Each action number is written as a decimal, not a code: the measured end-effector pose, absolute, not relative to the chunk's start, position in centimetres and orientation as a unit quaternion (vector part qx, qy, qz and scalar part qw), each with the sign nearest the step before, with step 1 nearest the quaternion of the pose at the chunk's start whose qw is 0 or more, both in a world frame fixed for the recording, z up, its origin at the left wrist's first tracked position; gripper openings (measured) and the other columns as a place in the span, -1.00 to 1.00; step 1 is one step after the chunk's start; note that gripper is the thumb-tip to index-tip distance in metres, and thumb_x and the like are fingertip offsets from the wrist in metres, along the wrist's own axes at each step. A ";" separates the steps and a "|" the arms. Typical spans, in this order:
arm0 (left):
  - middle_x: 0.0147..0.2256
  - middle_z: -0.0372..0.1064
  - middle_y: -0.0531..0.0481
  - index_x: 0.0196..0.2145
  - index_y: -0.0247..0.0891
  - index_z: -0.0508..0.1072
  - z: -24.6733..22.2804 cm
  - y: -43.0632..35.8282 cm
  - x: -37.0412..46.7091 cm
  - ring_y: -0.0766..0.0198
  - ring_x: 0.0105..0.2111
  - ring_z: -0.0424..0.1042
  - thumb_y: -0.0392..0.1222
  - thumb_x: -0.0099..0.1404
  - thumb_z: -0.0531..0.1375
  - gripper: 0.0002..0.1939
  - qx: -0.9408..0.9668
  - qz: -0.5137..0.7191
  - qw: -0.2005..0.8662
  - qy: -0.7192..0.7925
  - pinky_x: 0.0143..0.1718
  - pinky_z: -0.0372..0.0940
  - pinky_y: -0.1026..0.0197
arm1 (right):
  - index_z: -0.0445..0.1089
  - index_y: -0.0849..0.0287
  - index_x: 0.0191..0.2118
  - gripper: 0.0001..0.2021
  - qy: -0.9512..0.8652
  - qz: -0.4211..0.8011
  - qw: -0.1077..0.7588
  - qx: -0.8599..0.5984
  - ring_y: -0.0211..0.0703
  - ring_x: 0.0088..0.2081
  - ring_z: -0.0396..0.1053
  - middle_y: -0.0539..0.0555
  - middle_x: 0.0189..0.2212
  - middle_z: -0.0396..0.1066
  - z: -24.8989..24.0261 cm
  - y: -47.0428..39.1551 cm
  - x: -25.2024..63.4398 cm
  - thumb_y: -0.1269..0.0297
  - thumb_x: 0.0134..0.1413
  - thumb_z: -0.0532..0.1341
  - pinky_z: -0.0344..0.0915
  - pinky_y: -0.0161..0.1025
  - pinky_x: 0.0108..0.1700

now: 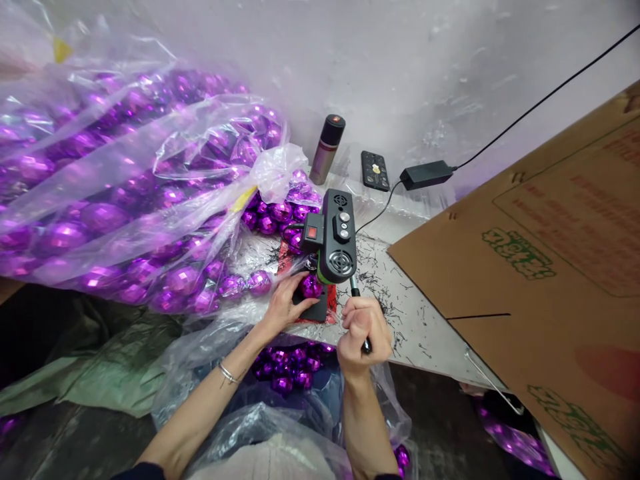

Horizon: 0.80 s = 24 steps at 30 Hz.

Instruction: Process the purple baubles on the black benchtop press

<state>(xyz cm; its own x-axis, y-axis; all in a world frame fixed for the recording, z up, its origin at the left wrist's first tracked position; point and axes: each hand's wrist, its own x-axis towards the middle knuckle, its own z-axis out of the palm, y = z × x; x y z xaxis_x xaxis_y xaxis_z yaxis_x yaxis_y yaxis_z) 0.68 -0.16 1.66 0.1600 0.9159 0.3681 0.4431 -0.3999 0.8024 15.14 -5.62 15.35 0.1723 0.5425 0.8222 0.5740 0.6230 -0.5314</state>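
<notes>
Between the fingers and thumb of my left hand (pixel 287 302) is a shiny purple faceted ball (pixel 311 286). It sits under the head of a black bench machine (pixel 340 233), which has a red switch and round vents. My right hand (pixel 365 331) is wrapped round the black grip of the machine's lever (pixel 355 288). Below the machine lies a dark base plate (pixel 316 311) over a red sheet. Where the ball meets the machine is partly hidden by the head.
A large clear bag of purple balls (pixel 115 213) fills the left. Behind stand a spray can (pixel 328 148), a phone (pixel 375 171) and a power adapter (pixel 427 175). A cardboard box (pixel 540 280) is at right. Purple balls (pixel 290 367) lie in plastic on my lap.
</notes>
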 end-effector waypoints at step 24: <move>0.16 0.58 -0.26 0.27 -0.18 0.48 1.3 -0.5 0.9 -0.13 0.17 0.58 0.08 0.38 0.41 -0.40 0.717 0.454 0.250 0.466 0.21 0.46 -0.18 | 0.21 0.06 -0.40 -0.64 -0.623 -0.073 0.670 -0.398 -0.25 -0.48 0.32 -0.04 -0.47 0.31 8.3 -4.8 14.6 0.32 0.52 -0.05 0.40 -0.16 -0.34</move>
<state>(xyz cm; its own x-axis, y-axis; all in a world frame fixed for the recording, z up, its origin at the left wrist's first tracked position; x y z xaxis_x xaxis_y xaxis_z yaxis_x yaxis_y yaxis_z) 0.89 -0.49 1.35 0.1535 0.8951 0.4186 0.4402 -0.4412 0.7820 14.56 -4.82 8.30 0.2136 0.3974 0.8925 0.5941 0.6723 -0.4415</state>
